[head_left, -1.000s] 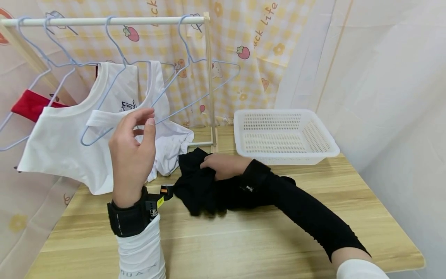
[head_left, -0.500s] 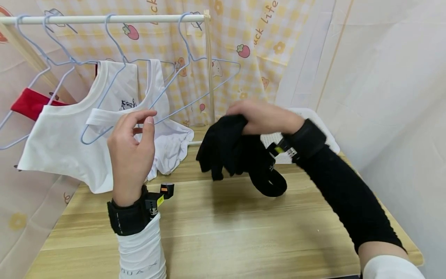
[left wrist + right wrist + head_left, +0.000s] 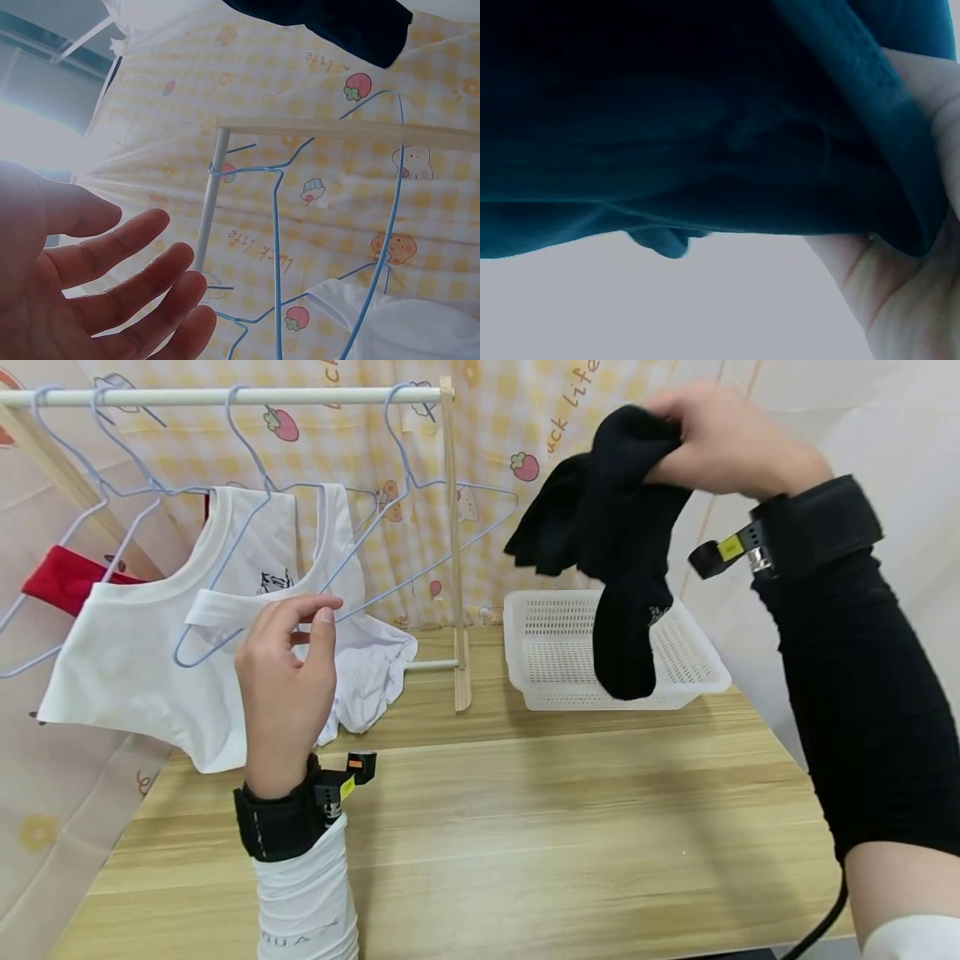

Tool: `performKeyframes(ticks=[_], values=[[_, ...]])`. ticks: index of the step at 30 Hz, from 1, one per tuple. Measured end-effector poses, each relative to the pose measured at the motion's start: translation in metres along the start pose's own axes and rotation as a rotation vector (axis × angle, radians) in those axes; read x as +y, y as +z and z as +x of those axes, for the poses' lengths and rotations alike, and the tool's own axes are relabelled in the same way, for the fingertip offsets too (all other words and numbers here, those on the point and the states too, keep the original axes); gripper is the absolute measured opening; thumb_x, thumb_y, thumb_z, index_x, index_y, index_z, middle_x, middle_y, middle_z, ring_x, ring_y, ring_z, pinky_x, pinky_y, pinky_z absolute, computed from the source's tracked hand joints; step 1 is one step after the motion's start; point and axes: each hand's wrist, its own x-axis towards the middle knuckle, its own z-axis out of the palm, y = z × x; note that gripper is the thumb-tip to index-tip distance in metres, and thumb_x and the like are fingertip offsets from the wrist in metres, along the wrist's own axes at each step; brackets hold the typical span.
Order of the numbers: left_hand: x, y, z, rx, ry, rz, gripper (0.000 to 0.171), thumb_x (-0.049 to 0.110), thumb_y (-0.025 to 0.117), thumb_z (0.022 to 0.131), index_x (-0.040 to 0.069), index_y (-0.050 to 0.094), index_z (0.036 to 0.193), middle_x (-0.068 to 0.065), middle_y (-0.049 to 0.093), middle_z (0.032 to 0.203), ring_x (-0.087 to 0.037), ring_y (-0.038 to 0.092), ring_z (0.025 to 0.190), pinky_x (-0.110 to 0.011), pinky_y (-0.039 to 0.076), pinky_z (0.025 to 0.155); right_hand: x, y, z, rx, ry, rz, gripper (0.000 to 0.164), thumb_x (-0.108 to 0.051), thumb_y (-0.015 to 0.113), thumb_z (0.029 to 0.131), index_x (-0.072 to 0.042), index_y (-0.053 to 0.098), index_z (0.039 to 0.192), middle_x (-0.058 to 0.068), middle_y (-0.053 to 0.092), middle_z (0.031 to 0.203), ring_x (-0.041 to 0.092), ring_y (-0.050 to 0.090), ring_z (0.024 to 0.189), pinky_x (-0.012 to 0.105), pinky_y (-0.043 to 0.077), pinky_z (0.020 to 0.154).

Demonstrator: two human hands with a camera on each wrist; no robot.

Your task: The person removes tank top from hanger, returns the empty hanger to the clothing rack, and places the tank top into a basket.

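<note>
High at the right in the head view, my right hand point(image 3: 731, 439) grips a bunched black garment point(image 3: 630, 493). The cloth hangs down in folds, its lowest end in front of the white plastic basket point(image 3: 558, 700). The right wrist view shows the dark fabric point(image 3: 667, 150) close up, against the hand. My left hand point(image 3: 288, 681) is raised in front of the white top point(image 3: 150, 668), its fingers loosely bent and holding nothing. Whether it touches the nearby blue hanger point(image 3: 213, 653) I cannot tell from the head view; the left wrist view shows the fingers spread apart.
A rack with a white rail point(image 3: 315, 396) and wooden post point(image 3: 453, 552) stands at the back left. Several blue hangers hang on it, with white tops and a red garment point(image 3: 63, 581). A crumpled white cloth point(image 3: 367, 685) lies by the rack's base on the wooden table point(image 3: 487, 843).
My right hand has lifted the black garment off the table and carried it up and to the right, over the basket. The left hand has hardly moved.
</note>
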Motion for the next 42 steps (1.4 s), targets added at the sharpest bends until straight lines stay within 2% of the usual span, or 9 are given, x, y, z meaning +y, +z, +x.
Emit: performKeyframes(ticks=[2,5,8,10,15,21,27,36,42], values=[[0.000,0.000,0.000,-0.001,0.000,0.002,0.025,0.007,0.058,0.108,-0.003,0.078,0.119,-0.019,0.074,0.120,-0.023,0.065,0.114,-0.019,0.046,0.092,0.013,-0.006,0.000,0.027,0.059,-0.035,0.021,-0.016,0.066,0.105,-0.002,0.069,0.120,-0.020,0.060,0.087,-0.001,0.053,0.077,0.021,0.040,0.075],[0.000,0.001,0.000,-0.005,0.002,0.002,0.025,0.007,0.058,0.108,-0.003,0.078,0.119,-0.019,0.074,0.119,-0.024,0.065,0.114,-0.018,0.046,0.092,0.036,-0.005,-0.002,0.063,0.098,-0.113,0.023,-0.016,0.066,0.103,0.002,0.067,0.118,-0.001,0.067,0.094,0.000,0.048,0.074,0.023,0.038,0.072],[0.000,0.002,0.000,-0.012,0.001,0.002,0.025,0.007,0.058,0.108,-0.003,0.078,0.118,-0.019,0.074,0.119,-0.025,0.066,0.114,-0.018,0.046,0.092,0.061,0.004,-0.009,0.034,0.141,-0.184,0.027,-0.015,0.066,0.102,0.005,0.066,0.121,0.027,0.068,0.106,0.014,0.052,0.078,0.027,0.036,0.068],[0.001,0.002,0.000,-0.019,-0.002,0.004,0.025,0.007,0.058,0.108,-0.003,0.078,0.118,-0.019,0.074,0.119,-0.025,0.066,0.114,-0.018,0.046,0.092,0.077,0.012,-0.014,-0.019,0.167,-0.196,0.029,-0.013,0.068,0.100,0.005,0.066,0.123,0.030,0.070,0.107,0.026,0.058,0.080,0.030,0.039,0.069],[0.001,0.002,-0.001,-0.023,-0.012,0.013,0.025,0.008,0.058,0.109,-0.003,0.077,0.119,-0.019,0.074,0.120,-0.026,0.066,0.114,-0.017,0.046,0.092,0.109,0.037,-0.026,-0.199,0.208,-0.203,0.037,-0.009,0.070,0.095,0.006,0.066,0.129,0.033,0.071,0.108,0.042,0.063,0.089,0.049,0.047,0.078],[0.000,0.001,0.000,-0.024,-0.008,0.016,0.025,0.008,0.058,0.108,-0.003,0.078,0.119,-0.019,0.074,0.120,-0.026,0.066,0.114,-0.017,0.046,0.092,0.130,0.072,-0.034,-0.344,0.257,-0.175,0.053,-0.006,0.066,0.095,0.011,0.057,0.144,0.042,0.063,0.133,0.057,0.063,0.113,0.066,0.051,0.101],[-0.001,0.000,-0.002,-0.031,-0.016,0.019,0.025,0.009,0.057,0.109,-0.004,0.077,0.118,-0.019,0.074,0.120,-0.025,0.066,0.114,-0.018,0.047,0.092,0.149,0.117,-0.041,-0.357,0.294,-0.105,0.053,-0.002,0.064,0.095,0.016,0.055,0.144,0.044,0.058,0.139,0.062,0.055,0.128,0.069,0.045,0.113],[-0.003,-0.001,-0.003,-0.041,-0.020,0.021,0.025,0.008,0.058,0.109,-0.005,0.077,0.118,-0.019,0.073,0.121,-0.027,0.066,0.114,-0.018,0.047,0.092,0.166,0.170,-0.054,-0.307,0.366,-0.066,0.039,0.003,0.065,0.092,0.019,0.063,0.127,0.043,0.064,0.125,0.060,0.059,0.118,0.067,0.048,0.106],[0.000,0.001,-0.004,-0.071,-0.021,0.021,0.024,0.009,0.059,0.109,-0.004,0.077,0.118,-0.018,0.073,0.121,-0.028,0.066,0.115,-0.031,0.050,0.094,0.167,0.191,-0.064,-0.416,0.477,-0.019,0.038,0.001,0.065,0.094,0.018,0.064,0.128,0.042,0.063,0.129,0.058,0.060,0.117,0.064,0.051,0.101]])
